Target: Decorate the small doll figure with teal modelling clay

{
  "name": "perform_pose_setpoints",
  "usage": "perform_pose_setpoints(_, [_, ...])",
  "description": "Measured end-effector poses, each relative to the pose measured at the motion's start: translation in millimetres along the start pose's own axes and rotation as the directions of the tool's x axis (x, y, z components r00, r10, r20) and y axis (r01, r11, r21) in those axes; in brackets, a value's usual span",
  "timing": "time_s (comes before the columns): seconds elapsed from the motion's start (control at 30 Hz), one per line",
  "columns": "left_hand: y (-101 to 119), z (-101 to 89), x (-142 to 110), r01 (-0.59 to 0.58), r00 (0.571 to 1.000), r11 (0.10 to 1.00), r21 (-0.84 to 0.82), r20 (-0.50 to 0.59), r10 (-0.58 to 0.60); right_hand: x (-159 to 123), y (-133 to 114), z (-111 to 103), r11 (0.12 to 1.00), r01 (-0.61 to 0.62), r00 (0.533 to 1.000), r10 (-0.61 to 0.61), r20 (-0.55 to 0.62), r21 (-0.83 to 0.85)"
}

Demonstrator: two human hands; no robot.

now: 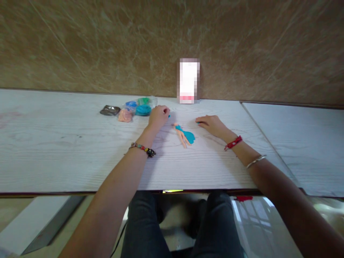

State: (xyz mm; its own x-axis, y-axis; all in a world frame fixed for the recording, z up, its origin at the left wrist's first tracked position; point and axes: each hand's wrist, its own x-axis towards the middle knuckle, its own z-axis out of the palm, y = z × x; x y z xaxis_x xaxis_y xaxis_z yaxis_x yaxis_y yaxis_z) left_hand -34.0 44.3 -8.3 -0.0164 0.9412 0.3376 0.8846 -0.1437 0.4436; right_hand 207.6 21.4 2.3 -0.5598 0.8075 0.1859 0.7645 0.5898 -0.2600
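Head view: I'm watching the left hand [159,116], fingers drawn together on a small blue bit [169,116], and the right hand [214,127], thumb and finger closed on another blue piece [198,123]. How firmly either pinches, I can't tell. The peach-and-blue figure [189,137] lies flat on the bench [215,161], between the hands and a little nearer the body. The soft-looking packets [125,115] sit bunched beside the left wrist, a dark packet [109,110] at their outer end; a blurred-out upright device [189,80] leans at the wall [107,46].

My worry: those bits look tiny, so a loose pinch could drop one, and a hard one could squash it. The figure's thin legs look soft; a dragging wrist could bend them or smear the blue skirt. A left-arm swing could also nudge the packets.
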Motion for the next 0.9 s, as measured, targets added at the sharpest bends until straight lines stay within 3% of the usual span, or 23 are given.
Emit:
perform_pose_setpoints(0.1, [-1, 0.4, 0, 0.004, 1.0, 1.0, 0.002, 0.005, -0.004, -2, -3, 0, 0.997, 0.038, 0.999, -0.038, 0.002, -0.072])
perform_pose_setpoints(0.23, [0, -0.5, 0, 0.017, 1.0, 1.0, -0.003, 0.014, -0.017, -15, -6, -2, 0.965, 0.121, 0.988, -0.094, 0.121, -0.233])
perform_pose_setpoints(0.4, [1, -1.6, -1, 0.021, 1.0, 1.0, -0.002, 0.015, -0.021, -28, -13, -8, 0.955, 0.016, 0.972, 0.055, 0.228, -0.297])
perform_pose_setpoints(0.5, [1, -1.1, -1, 0.016, 1.0, 1.0, -0.008, 0.012, -0.016, -33, -15, -13, 0.967, 0.049, 0.944, 0.037, 0.328, -0.25])
perform_pose_setpoints(0.67, [-1, -0.3, -1, 0.018, 1.0, 1.0, -0.014, 0.018, -0.017, -34, -21, -16, 0.965, 0.028, 0.965, 0.042, 0.26, -0.261])
perform_pose_setpoints(0.8, [0, -0.3, -1, 0.028, 0.999, 1.0, -0.015, 0.019, -0.028, -33, -27, -20, 0.975, 0.026, 0.918, 0.065, 0.392, -0.223])
perform_pose_setpoints(0.9, [0, 0.1, -1, 0.023, 0.999, 1.0, -0.02, 0.031, -0.022, -33, -30, -20, 0.96, 0.021, 0.95, 0.068, 0.304, -0.278])
